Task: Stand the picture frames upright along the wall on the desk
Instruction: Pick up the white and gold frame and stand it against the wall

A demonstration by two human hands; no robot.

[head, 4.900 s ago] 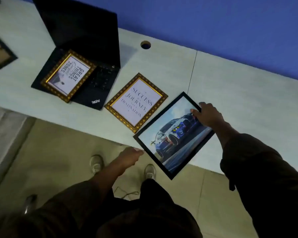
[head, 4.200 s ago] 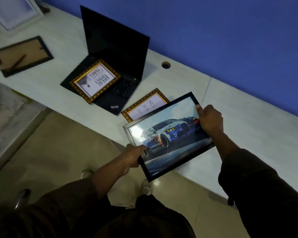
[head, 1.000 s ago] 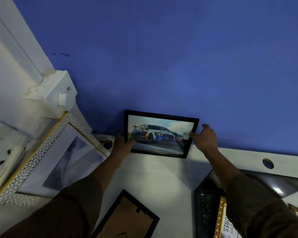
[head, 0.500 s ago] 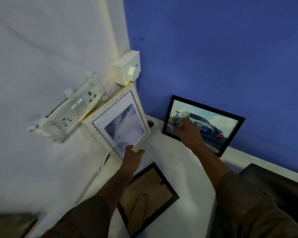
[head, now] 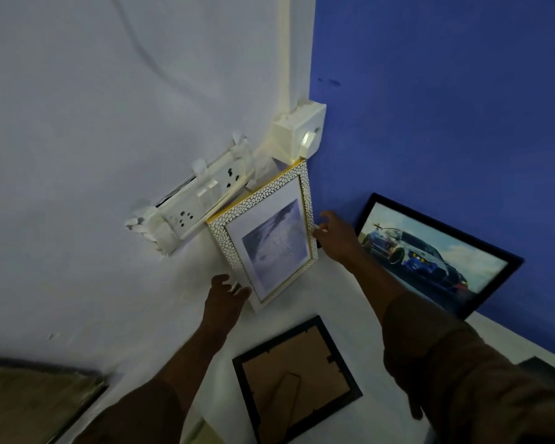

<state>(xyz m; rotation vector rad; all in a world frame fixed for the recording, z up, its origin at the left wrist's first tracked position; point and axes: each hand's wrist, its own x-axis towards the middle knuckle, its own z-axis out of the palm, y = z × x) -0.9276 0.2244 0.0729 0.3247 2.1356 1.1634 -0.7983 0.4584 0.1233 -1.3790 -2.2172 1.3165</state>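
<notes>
White pebble frame [head: 271,233] leans in the corner on the tabletop [head: 343,302]. Left hand [head: 223,299] and right hand [head: 335,233], both spread, bracket its edges. Risk: base slides out, drops onto face-down black frame [head: 297,378].

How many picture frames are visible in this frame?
3. A white pebbled frame stands in the corner between both hands; a car picture leans on the blue wall; a black frame lies face down. Others may be outside the view.
</notes>
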